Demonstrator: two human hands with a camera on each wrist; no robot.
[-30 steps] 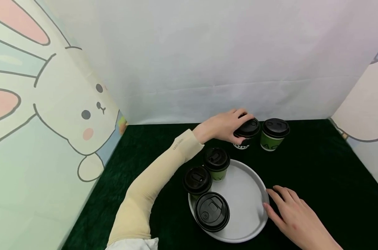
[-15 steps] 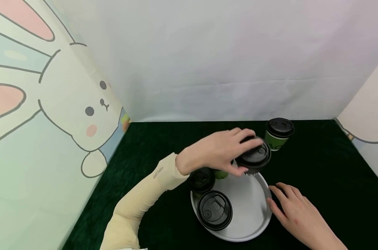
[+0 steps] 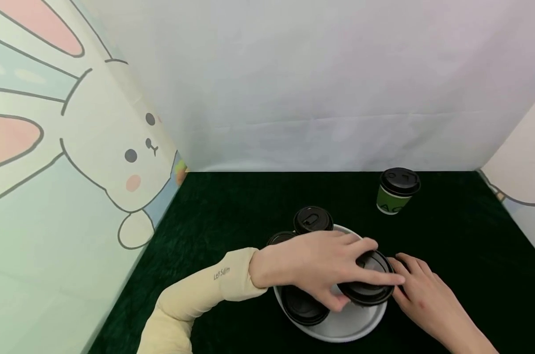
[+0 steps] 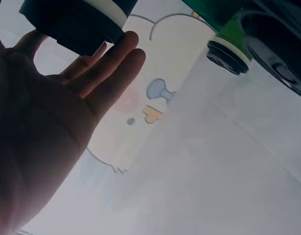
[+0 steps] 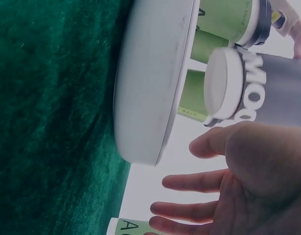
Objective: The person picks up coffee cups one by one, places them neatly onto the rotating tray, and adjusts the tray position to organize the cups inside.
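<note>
My left hand [image 3: 318, 265] grips a black paper coffee cup [image 3: 368, 293] by its black lid, over the right part of a round pale tray [image 3: 344, 327]. In the right wrist view, that dark cup [image 5: 280, 88] carries large white letters and its white base hangs clear of the tray's rim [image 5: 155, 83]. Three lidded cups stand on the tray's left side: a back one [image 3: 313, 219], a middle one [image 3: 281, 238] and a front one [image 3: 304, 307], partly hidden by my left hand. My right hand [image 3: 431, 297] lies beside the tray's right rim, fingers loosely extended; contact is unclear.
A green cup with a black lid [image 3: 397, 191] stands on the dark green cloth [image 3: 232, 201] at the back right. Behind the cloth rises a white sheet [image 3: 302, 88]. A side panel [image 3: 95, 147] with a rabbit drawing borders the left.
My left hand has carried the black coffee cup from beside the green cup at the back, forward and rightward over the tray. My right hand has stayed near the tray's rim.
</note>
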